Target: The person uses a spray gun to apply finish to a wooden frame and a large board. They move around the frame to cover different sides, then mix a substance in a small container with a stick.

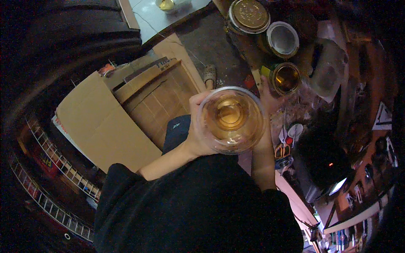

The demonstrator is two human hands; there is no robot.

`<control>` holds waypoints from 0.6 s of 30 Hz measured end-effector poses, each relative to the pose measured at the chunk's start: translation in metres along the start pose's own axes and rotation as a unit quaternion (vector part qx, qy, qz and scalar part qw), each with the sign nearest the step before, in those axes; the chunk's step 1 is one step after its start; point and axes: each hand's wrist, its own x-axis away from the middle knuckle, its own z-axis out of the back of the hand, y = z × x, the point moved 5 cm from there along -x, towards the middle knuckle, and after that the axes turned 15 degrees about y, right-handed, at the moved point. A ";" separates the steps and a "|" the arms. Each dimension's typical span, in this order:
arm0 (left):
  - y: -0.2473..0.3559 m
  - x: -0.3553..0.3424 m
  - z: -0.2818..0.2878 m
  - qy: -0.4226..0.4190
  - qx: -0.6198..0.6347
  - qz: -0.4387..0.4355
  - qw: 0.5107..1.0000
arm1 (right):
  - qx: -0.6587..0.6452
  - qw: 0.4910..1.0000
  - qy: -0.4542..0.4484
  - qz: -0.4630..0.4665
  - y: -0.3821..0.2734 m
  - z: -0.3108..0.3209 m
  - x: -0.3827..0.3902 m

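My left hand (197, 126) is closed round the side of a large clear jar (211, 135), seen from above through its round open mouth. Amber liquid (230, 116) shows low inside it. Just right of this jar, my right hand (271, 99) reaches forward beside a smaller glass jar (287, 78) of darker amber liquid. The clear jar hides part of that hand, and its fingers are dim, so I cannot make out whether they grip anything. A small yellow tag (265, 71) sits at the smaller jar's left edge.
An open cardboard box (109, 122) lies to the left. Beyond the hands stand a jar with a gold lid (251, 14) and a pale-topped round container (282, 39). Orange-handled scissors (282, 151) lie at the right, near a dark device (320, 156) with a red light.
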 end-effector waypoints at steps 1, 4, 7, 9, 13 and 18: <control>-0.004 0.003 0.000 0.007 -0.003 -0.002 1.000 | -0.046 0.998 -0.027 0.020 -0.010 -0.003 0.005; -0.013 0.004 -0.003 0.013 -0.029 0.012 0.999 | -0.140 0.984 -0.074 0.078 -0.043 0.002 -0.005; -0.020 0.004 0.001 -0.009 -0.105 0.017 0.994 | -0.199 0.967 -0.114 0.112 -0.072 0.021 -0.026; -0.026 0.006 0.006 -0.016 -0.151 0.017 0.988 | -0.221 0.953 -0.151 0.140 -0.090 0.037 -0.043; -0.035 -0.002 0.005 -0.019 -0.172 0.000 0.985 | -0.162 0.959 -0.063 0.225 -0.107 0.052 -0.054; -0.066 -0.009 0.013 -0.025 -0.148 0.011 0.989 | -0.557 0.776 -0.129 -0.266 -0.076 0.006 -0.025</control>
